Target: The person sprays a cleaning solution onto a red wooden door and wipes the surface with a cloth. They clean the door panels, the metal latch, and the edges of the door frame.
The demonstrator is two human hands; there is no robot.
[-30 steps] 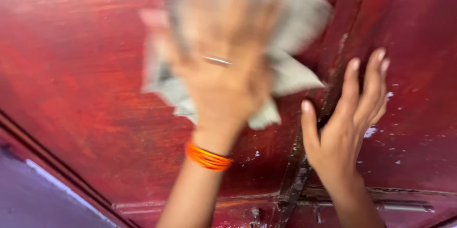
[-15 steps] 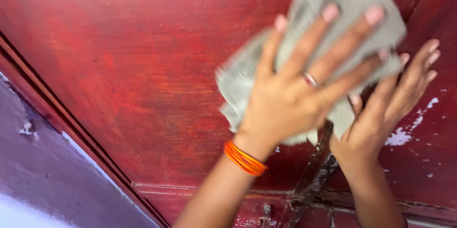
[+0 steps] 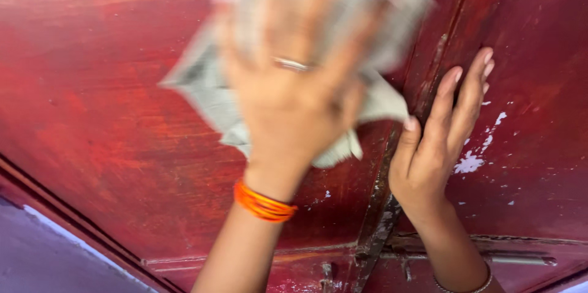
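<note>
- My left hand (image 3: 288, 103), blurred, presses a crumpled grey cloth (image 3: 202, 94) flat against the red painted wooden door (image 3: 92, 115).
- My right hand (image 3: 438, 140) lies flat, fingers spread, by the door's centre seam (image 3: 392, 183).

A single head-worn camera looks steeply up and forward, tilted sideways, from very close at a dark red wooden double door (image 3: 110, 85), so near that the left hand (image 3: 294, 91) and right hand (image 3: 438, 140) fill the middle, with purple wall (image 3: 43, 256) at lower left.
</note>
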